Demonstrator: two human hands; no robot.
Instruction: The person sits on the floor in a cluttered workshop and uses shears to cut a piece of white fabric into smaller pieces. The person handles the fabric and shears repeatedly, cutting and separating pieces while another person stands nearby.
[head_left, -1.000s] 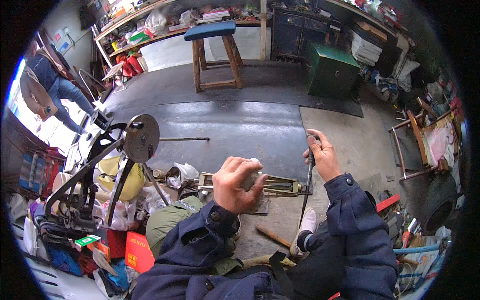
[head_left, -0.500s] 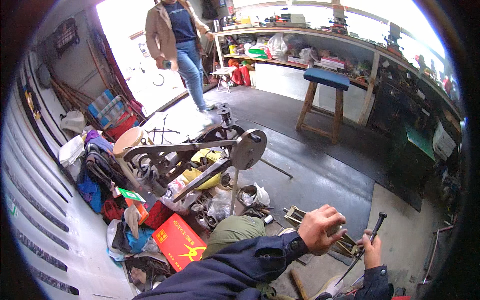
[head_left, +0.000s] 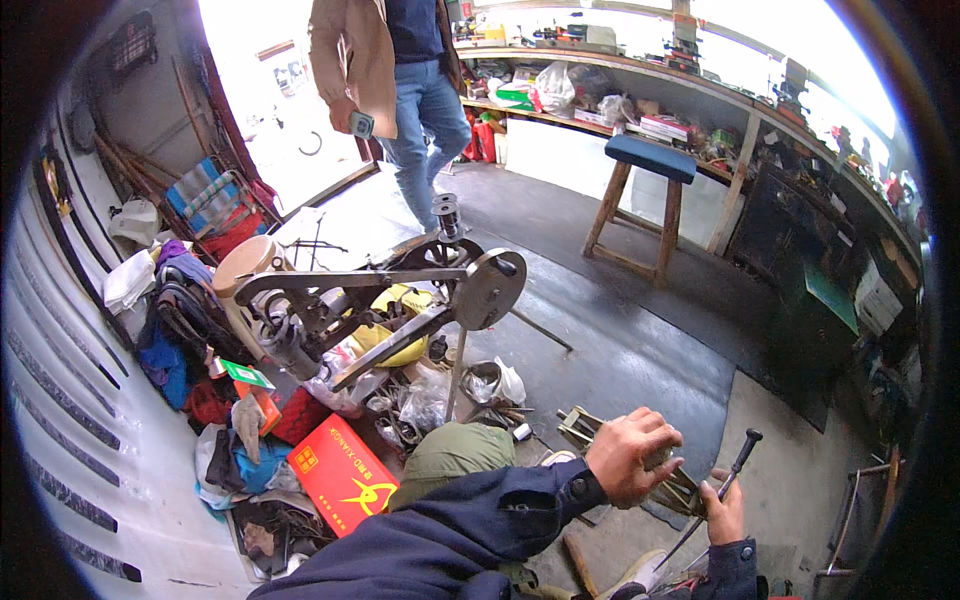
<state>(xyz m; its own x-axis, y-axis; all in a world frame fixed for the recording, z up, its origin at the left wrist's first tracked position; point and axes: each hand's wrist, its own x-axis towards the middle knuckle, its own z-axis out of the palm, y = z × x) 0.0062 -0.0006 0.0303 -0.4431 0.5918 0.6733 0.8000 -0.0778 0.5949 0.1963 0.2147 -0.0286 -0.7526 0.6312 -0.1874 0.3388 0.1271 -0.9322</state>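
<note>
My left hand (head_left: 630,455) is closed round a small greyish object (head_left: 660,460), partly hidden by the fingers, above a long narrow metal frame (head_left: 582,425). To its right, my right hand (head_left: 722,505) grips a long, thin black rod (head_left: 742,455) with a knobbed top, held at a slant with its lower end reaching down toward a white shoe (head_left: 645,570). A wooden stick (head_left: 582,565) lies on the floor below my hands. An olive-green cloth item (head_left: 455,460) is beside my left forearm.
A black iron machine (head_left: 487,287) stands left among bags, clothes and a red box (head_left: 343,470). A person (head_left: 415,105) with a phone stands by the bright doorway. Beyond are a blue-topped stool (head_left: 650,158), cluttered shelves (head_left: 590,120), a green chest (head_left: 830,295) and a folding chair (head_left: 220,200).
My view has swung left, putting my hands at the lower right. The person has stepped further in from the doorway. My hands keep their grips on the object and rod.
</note>
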